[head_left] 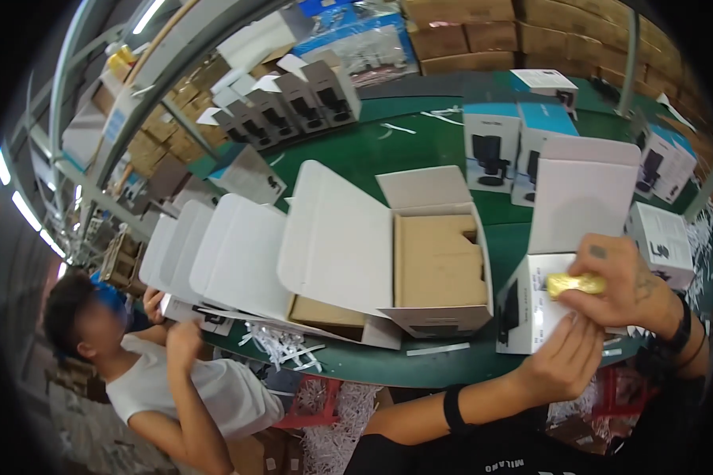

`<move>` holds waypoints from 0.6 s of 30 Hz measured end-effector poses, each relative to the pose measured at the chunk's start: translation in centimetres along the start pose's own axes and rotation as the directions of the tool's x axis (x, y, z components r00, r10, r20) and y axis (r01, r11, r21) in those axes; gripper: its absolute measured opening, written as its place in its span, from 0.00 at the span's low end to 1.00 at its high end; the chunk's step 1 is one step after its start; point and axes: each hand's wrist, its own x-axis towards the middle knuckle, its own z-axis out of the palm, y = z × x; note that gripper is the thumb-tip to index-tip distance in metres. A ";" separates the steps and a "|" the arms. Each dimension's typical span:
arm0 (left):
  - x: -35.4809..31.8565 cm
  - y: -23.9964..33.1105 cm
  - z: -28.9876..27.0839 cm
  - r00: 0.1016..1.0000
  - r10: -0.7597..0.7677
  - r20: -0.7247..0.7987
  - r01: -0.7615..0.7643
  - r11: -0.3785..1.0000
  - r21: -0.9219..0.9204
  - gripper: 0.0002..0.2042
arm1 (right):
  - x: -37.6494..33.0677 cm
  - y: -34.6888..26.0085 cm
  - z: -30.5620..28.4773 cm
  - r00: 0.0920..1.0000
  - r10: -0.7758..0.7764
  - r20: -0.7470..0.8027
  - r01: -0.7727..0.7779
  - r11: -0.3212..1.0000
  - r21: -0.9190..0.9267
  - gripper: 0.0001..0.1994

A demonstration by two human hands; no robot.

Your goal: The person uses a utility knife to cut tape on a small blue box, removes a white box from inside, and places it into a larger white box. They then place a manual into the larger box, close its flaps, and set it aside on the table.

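Note:
At the right, my right hand (622, 277) is closed round a small shiny yellow object (570, 285), whose kind I cannot make out. It is held over the top edge of a white carton (523, 309) with its lid flap (585, 190) standing up. My left hand (558, 364) is just below, at the carton's near side. Its fingers are pressed together and reach up toward the right hand; whatever is between them is hidden. Left of this carton is an opened carton (489, 277) with a brown cardboard insert (440, 261) inside.
More open cartons (238, 253) line the green table (420, 142) to the left, where a co-worker (190, 380) in white handles one. Closed blue-and-white boxes (491, 146) stand behind. Upright grey boxes (333, 95) form a row at the back. Shredded paper (281, 344) lies near the front edge.

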 end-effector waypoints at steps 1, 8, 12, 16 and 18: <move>0.0 0.0 -0.2 1.000 -0.012 -0.009 0.012 1.000 0.000 0.12 | -0.1 0.0 -0.5 0.998 0.042 0.039 -0.042 0.999 0.003 0.12; -0.7 1.0 0.4 0.996 -0.063 -0.070 0.058 0.996 -0.064 0.16 | -1.3 0.3 0.8 0.989 0.137 0.047 -0.137 0.991 0.002 0.15; -0.9 1.7 1.3 0.992 -0.095 -0.088 0.087 0.992 -0.092 0.20 | -2.7 2.2 2.2 0.999 0.052 -0.001 -0.052 0.997 -0.055 0.16; -1.4 1.6 1.9 0.991 -0.076 -0.113 0.068 0.995 -0.072 0.20 | -1.0 1.1 2.6 0.993 -0.121 0.017 0.122 0.976 -0.178 0.18; -1.4 1.6 2.2 0.989 -0.065 -0.133 0.053 0.994 -0.095 0.20 | -0.3 0.7 2.4 0.982 -0.183 0.037 0.186 0.959 -0.214 0.19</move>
